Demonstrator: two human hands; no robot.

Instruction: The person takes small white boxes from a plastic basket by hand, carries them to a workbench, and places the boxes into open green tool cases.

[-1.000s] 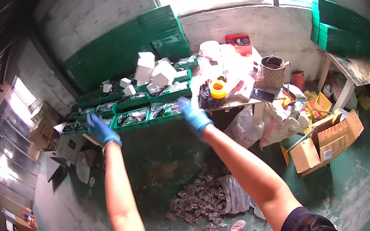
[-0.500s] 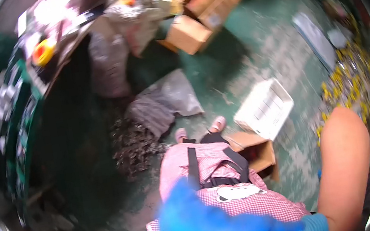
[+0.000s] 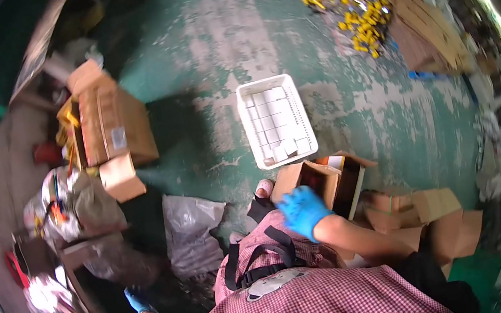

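My right hand (image 3: 303,212), in a blue glove, is above the near edge of an open cardboard box (image 3: 289,178) by my feet. Its fingers are somewhat spread and slightly blurred, with nothing visible in them. My left hand (image 3: 140,302), also blue-gloved, hangs low on the left beside the workbench edge (image 3: 87,300). Its small visible fingers look stretched out, and no object shows in them. Just beyond the box stands a white plastic crate (image 3: 245,128) with rows of small white boxes (image 3: 272,117) inside.
A large carton (image 3: 132,122) and a stuffed sack (image 3: 86,204) stand at the left. A grey plastic bag (image 3: 193,230) lies near my feet. Yellow-ended parts (image 3: 366,22) are heaped at the upper right. More open cartons (image 3: 442,202) sit at my right.
My view has swung to the right, bringing the white crate in front of me. My right hand has moved from close before my apron out to the cardboard box. My left hand has come into view.
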